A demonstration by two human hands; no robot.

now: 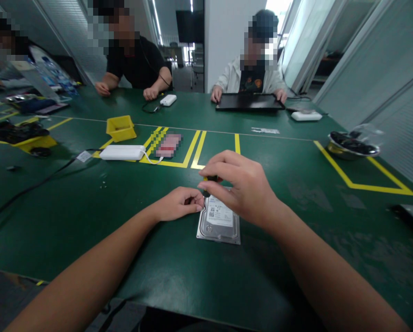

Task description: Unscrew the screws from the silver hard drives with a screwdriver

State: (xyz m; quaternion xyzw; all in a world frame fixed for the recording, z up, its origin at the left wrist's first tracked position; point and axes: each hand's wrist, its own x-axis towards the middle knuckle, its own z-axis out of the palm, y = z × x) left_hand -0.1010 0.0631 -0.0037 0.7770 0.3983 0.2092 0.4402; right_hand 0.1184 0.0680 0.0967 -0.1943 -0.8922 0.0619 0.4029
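Note:
A silver hard drive [218,226] with a white printed label lies flat on the green table in front of me. My right hand [236,182] is above its far part, thumb and fingers pinched round a short screwdriver [211,178] with a black and yellow handle. The tool stands roughly upright over the drive's far left edge; its tip is hidden. Curled fingers of my left hand [182,203] grip the drive at its left edge, close below the screwdriver. The far right of the drive is covered by my right hand.
Beyond the drive are a white power strip [122,152], a phone [169,145] and a yellow bin [121,128]. A bowl of black parts [353,145] stands at right; a dark device [412,219] sits nearer. Across the table, a person holds a black panel [250,102].

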